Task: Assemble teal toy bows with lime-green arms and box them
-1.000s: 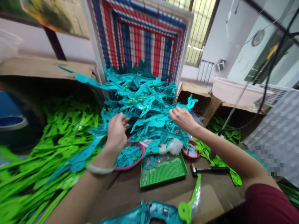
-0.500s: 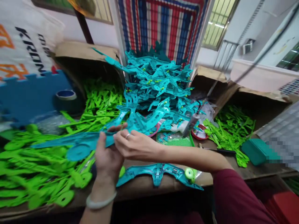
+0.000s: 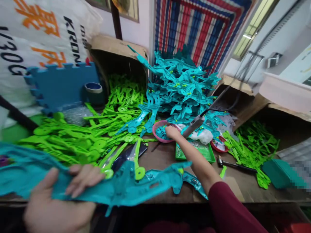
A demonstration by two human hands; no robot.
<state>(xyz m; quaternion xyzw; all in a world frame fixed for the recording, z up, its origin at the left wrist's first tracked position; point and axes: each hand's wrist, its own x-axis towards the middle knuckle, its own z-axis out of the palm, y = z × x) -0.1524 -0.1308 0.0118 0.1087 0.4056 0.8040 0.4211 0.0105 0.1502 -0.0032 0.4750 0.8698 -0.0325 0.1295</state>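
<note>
My left hand (image 3: 65,197) is wrapped round a long teal plastic part (image 3: 148,186), wing-like in shape, which stretches across the lower left towards the middle. My right hand (image 3: 172,132) reaches into a pink bowl (image 3: 155,137) of small teal pieces (image 3: 160,132). Its fingers are bunched and point down; what lies between them, if anything, is hidden. Beneath the held part's right end lies a second teal part (image 3: 191,181) on the table, partly covered. A grey power screwdriver (image 3: 194,126) hangs from a cord just right of my right hand.
Green plastic parts (image 3: 73,145) are heaped on the left. A tall pile of teal parts (image 3: 182,84) stands at the back. Right of the bowl are a green tray (image 3: 179,155) with small metal bits, a red bowl (image 3: 220,149) and a hammer (image 3: 236,165).
My right hand has left the teal part and moved into the pink bowl. My left hand has brought its part nearer, down and left. The view has swung left.
</note>
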